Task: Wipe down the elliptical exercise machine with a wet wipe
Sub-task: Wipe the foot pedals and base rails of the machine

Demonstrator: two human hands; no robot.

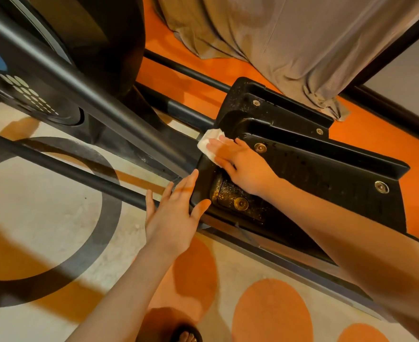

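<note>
The black elliptical machine fills the upper left, with its flywheel housing [63, 70] and long black bars [85, 104]. Two black foot pedals lie side by side at the right; the near pedal [314, 174] is dusty, with round metal bolts. My right hand [240, 161] presses a white wet wipe [208, 144] flat against the front rim of the near pedal, fingers straight. My left hand [174, 213] rests flat on the pedal's outer left edge, its thumb hooked over the rim and its fingers straight.
A grey curtain [289, 45] hangs at the top right over an orange floor strip [376, 141]. The carpet [55, 218] below is beige with orange discs and a dark ring. A sandalled foot [186, 334] shows at the bottom edge.
</note>
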